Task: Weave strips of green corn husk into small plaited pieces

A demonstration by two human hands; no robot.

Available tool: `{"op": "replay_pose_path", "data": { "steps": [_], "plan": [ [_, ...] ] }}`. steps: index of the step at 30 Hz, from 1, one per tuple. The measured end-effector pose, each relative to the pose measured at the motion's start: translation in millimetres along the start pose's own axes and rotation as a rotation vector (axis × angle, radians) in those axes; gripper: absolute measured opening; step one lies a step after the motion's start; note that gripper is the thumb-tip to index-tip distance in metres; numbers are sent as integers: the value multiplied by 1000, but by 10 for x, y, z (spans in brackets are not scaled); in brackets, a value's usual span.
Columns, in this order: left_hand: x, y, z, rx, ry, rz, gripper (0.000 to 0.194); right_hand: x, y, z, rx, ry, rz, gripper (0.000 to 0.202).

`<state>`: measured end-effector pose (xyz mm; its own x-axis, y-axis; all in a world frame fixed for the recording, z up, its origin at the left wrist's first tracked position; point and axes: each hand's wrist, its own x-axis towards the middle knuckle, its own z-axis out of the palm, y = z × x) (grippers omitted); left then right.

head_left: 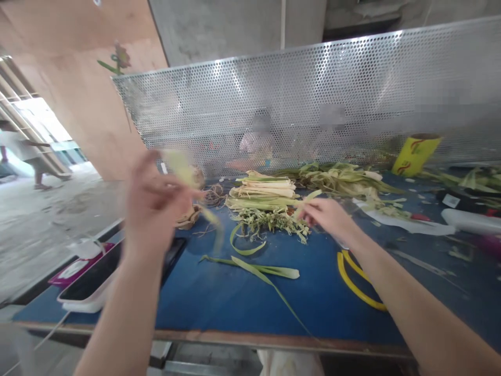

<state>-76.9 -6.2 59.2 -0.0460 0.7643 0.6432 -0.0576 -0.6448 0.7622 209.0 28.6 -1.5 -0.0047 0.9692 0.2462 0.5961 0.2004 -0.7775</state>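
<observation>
Raised at the left is my left hand, blurred by motion, with its fingers closed on a pale green leaf strip that dangles to the right. My right hand pinches another narrow leaf strip beside the right end of a stack of pale leaf strips. In front of that stack lies a bunch of curly green plant bits. Nearer me, a curled strip and a few long green leaves rest on the blue table.
Yellow looped handles lie partly under my right forearm. Loose husk-like leaves and a yellow roll stand at the back, before a perforated metal screen. A white-rimmed black tray sits left. A person is at far left.
</observation>
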Motion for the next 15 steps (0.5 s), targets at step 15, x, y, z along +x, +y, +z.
{"op": "replay_pose_path", "data": {
  "steps": [15],
  "plan": [
    [-243, -563, 568, 755, -551, 344, 54, -299, -406, 369, 146, -323, -327, 14]
  ]
}}
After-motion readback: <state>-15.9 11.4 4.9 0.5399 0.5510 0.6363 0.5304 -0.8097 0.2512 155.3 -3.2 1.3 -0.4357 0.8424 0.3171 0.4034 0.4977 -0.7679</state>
